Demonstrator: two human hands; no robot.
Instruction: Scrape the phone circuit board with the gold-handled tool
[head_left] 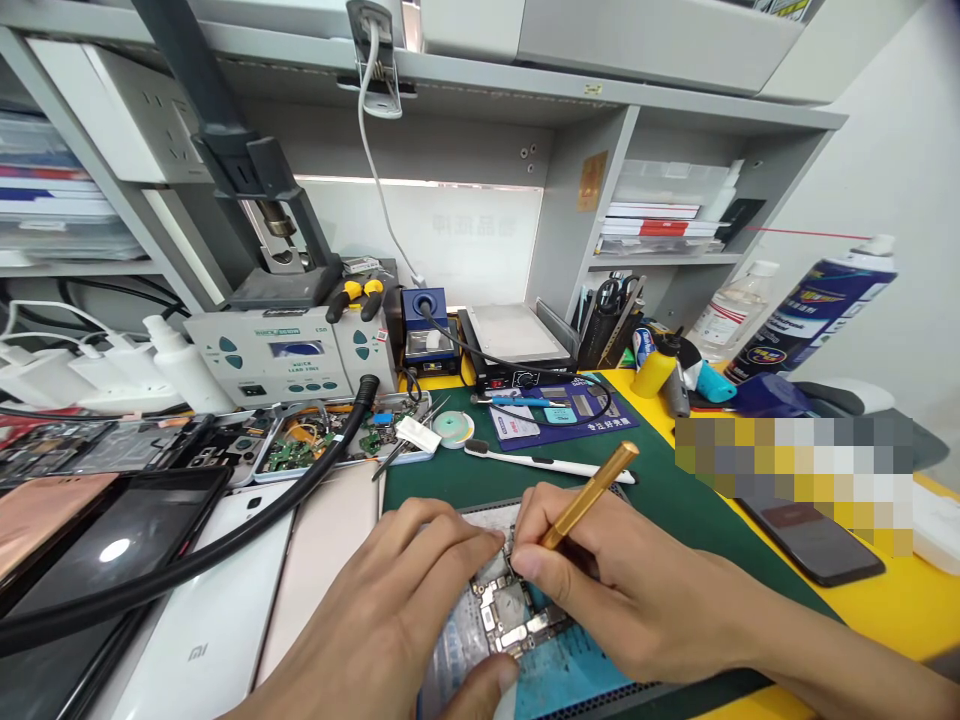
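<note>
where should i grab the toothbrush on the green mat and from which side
Probably by the middle of its slim handle, from above, pinching across the width: the toothbrush lies flat on the green mat, bristles at its left end, and the gold pen-like tool overlaps its right end in view.

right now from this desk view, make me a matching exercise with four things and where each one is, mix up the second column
Things
1. Gold pen-like tool
2. White-and-black toothbrush
3. Yellow-and-black pliers
4. Silvery circuit board

Places
A. At the top edge of the grey station with a small display
B. Over the blue pad, between the two hands
C. Held in the right hand
D. Lying on the green mat, beyond the hands

Right pairs: 1-C, 2-D, 3-A, 4-B
</note>
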